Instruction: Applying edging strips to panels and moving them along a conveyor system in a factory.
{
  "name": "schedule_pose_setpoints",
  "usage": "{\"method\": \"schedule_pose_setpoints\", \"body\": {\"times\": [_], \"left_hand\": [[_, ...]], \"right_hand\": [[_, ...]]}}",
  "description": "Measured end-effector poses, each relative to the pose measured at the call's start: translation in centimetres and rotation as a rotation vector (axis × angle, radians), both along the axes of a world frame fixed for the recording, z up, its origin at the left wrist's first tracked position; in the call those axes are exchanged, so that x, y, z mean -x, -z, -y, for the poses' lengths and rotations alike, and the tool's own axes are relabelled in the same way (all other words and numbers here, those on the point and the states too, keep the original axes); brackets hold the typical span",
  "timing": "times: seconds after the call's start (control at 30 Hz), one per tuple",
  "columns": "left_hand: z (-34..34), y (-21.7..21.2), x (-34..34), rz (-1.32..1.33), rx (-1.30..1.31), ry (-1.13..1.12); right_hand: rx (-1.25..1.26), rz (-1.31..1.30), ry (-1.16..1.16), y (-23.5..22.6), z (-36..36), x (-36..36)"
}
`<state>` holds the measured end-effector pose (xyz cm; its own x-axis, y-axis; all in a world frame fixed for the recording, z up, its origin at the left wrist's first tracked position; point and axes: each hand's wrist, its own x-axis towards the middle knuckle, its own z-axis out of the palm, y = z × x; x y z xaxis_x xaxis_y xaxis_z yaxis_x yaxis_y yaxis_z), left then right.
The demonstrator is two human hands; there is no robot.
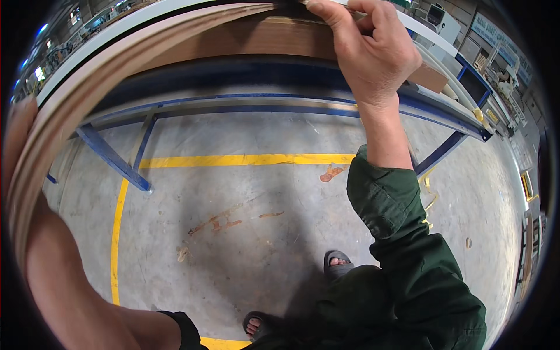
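Note:
A long board (87, 96) with a layered, plywood-like edge runs from the top middle down the left side. My left hand (16, 137) is at the far left rim, its fingers partly cut off and gripping the board's edge, with the bare forearm below. My right hand (379, 49) is raised at the top right of centre, near the board's far end. Its thumb and fingers are bent into a pinch beside a dark patch at the top edge; what they hold is hidden. Behind the board lies a white strip or panel edge (137, 16).
A blue metal table frame (111, 154) supports a brown wooden piece (262, 38). Yellow floor lines (251, 160) mark the grey concrete (233, 192) around my sandalled feet. Pale tubes (461, 96) lie at the table's right end. Workshop equipment (440, 26) stands beyond.

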<state>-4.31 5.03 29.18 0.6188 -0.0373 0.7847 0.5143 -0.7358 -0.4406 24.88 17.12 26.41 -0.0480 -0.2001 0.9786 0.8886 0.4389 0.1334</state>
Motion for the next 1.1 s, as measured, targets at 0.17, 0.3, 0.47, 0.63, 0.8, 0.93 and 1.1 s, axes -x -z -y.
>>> {"method": "schedule_pose_setpoints", "body": {"times": [0.17, 0.3, 0.47, 0.63, 0.8, 0.93, 1.1], "left_hand": [[-2.7, 2.2, -5.5, 0.171, 0.093, -0.092], [-5.9, 4.5, -9.7, 0.300, -0.123, 0.023], [-2.3, 3.9, -10.8, 0.305, -0.084, -0.279], [-5.2, 5.6, -10.8, 0.341, -0.077, -0.275], [-6.1, 5.7, -11.1, 0.374, -0.117, -0.260], [-6.4, 6.1, -11.1, 0.399, -0.139, -0.251], [-6.2, 6.2, -11.1, 0.434, -0.180, -0.241]], "right_hand": [[0.021, 0.070, 0.111, 0.7, -0.6, -0.9], [-0.243, 0.213, 0.099, 0.9, -4.2, -4.3], [-0.053, 0.266, 0.008, 1.1, -2.0, -3.0], [0.135, 0.267, 0.062, 2.3, -1.4, -3.2], [0.232, 0.117, 0.014, 2.3, -0.5, -2.3], [0.264, 0.095, 0.043, 2.3, 0.0, -1.8], [0.278, 0.107, 0.054, 2.2, 0.3, -1.7]]}}
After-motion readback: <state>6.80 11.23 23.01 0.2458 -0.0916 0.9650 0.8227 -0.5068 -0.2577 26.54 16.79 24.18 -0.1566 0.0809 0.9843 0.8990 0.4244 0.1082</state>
